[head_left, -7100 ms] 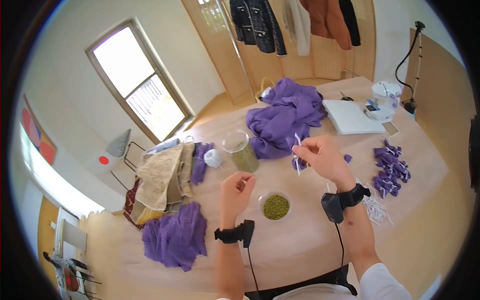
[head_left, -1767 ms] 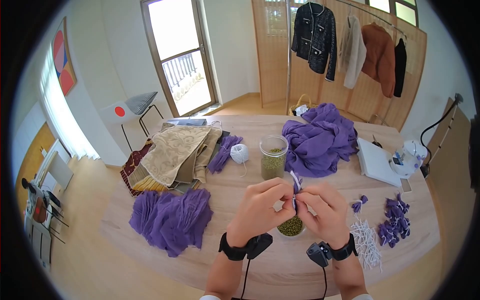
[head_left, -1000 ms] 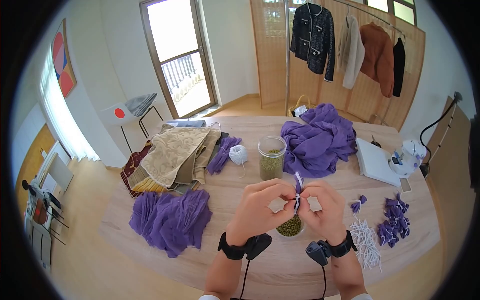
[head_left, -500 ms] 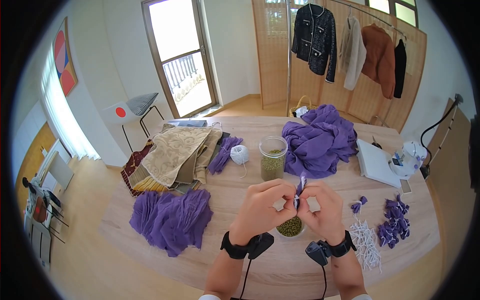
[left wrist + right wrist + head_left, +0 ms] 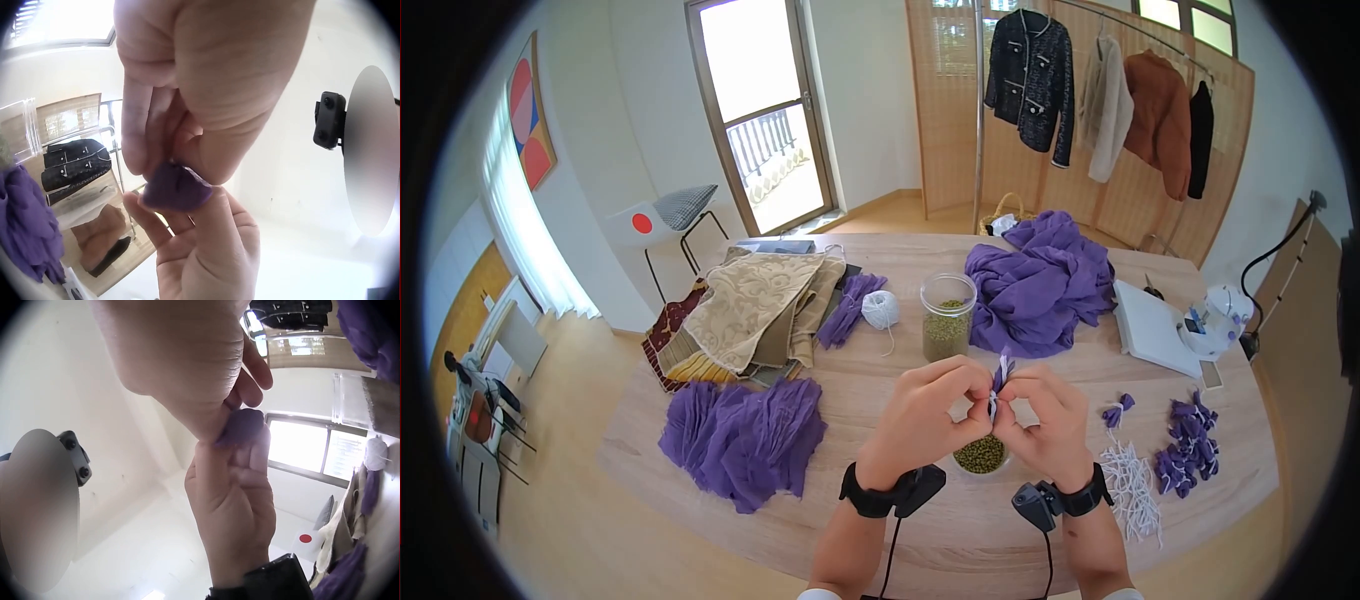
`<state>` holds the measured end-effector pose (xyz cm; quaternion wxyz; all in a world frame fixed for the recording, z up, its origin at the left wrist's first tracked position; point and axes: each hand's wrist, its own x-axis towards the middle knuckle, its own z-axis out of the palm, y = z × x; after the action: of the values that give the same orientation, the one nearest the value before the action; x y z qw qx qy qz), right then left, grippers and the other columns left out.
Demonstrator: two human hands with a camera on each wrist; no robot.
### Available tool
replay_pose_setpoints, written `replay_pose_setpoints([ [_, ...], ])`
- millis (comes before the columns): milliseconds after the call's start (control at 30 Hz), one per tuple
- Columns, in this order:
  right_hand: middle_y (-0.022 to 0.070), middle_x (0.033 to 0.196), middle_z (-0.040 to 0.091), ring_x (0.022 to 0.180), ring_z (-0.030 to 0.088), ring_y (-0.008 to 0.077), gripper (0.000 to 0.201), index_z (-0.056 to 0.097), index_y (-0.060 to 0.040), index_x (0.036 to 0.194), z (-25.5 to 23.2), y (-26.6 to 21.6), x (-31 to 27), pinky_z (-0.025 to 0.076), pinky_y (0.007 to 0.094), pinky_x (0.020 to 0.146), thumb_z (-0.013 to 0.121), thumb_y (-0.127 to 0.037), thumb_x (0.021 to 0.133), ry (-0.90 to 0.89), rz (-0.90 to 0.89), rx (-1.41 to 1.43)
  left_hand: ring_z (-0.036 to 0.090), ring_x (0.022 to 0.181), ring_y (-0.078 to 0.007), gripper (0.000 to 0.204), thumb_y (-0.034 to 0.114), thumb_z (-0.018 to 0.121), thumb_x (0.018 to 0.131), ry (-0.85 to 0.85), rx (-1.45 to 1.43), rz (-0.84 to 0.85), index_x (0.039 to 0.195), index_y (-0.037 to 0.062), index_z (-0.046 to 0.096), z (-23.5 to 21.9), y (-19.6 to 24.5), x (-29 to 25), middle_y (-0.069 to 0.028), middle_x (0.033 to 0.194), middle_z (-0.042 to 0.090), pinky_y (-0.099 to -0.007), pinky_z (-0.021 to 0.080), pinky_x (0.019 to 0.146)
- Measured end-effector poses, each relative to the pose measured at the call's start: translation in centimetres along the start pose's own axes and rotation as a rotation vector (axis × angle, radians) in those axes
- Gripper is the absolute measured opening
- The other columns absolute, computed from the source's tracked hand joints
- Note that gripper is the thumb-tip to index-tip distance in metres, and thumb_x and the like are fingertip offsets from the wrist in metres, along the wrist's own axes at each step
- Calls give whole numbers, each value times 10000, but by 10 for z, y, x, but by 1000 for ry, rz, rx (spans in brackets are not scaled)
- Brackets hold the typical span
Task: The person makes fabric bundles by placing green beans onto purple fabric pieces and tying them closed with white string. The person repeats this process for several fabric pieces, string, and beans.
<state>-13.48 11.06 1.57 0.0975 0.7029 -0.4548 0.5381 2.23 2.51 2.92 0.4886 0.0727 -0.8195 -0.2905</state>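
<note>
Both hands meet over a small bowl of green beans, fingertips close together. Between them is a small purple cloth pouch, with white string around its gathered neck. My left hand and right hand each pinch at the string with thumb and forefinger, the other fingers curled in. In the left wrist view the rounded purple pouch shows below the fingertips; the right wrist view shows that pouch too. The fingers hide most of the knot area.
Behind the hands stand a jar of beans and a heap of purple cloth. On the right lie tied purple pouches, one single pouch and cut strings. Left are purple pieces, fabric samples and a string ball.
Seven seconds ago the right hand held the purple piece with string up alone, left hand apart. Now both hands meet at it over the bowl. During the last second the fingers shift only slightly.
</note>
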Motion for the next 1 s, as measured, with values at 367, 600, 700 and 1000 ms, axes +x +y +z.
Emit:
replay_pose_setpoints([
  [367,105,880,644,718,650,287,246,611,-38,908,-2,1,0,517,345,617,734,40,709,-31,26,36,663,744,-201,145,-51,689,698,-52,-61,-75,823,-13,625,-2,-2,-2,-99,850,681,-278,528,701],
  [600,111,885,635,723,635,293,248,614,-19,922,-6,2,1,511,354,619,727,50,713,-38,-58,-49,687,780,-203,135,-41,697,729,-39,-109,-86,857,-23,656,-4,1,0,-108,889,703,-284,542,728],
  [700,109,877,626,732,630,291,248,611,-14,921,-7,2,2,509,356,627,727,50,711,-45,-77,-64,688,782,-209,138,-40,706,728,-42,-76,-71,855,-15,659,-4,1,-1,-105,894,705,-287,541,723],
  [1000,115,862,615,730,626,287,236,583,-14,908,-6,-1,1,511,349,645,720,41,724,-94,30,60,657,722,-217,160,-52,698,720,-62,3,-3,854,2,629,-2,-3,-2,-94,852,674,-303,536,681],
])
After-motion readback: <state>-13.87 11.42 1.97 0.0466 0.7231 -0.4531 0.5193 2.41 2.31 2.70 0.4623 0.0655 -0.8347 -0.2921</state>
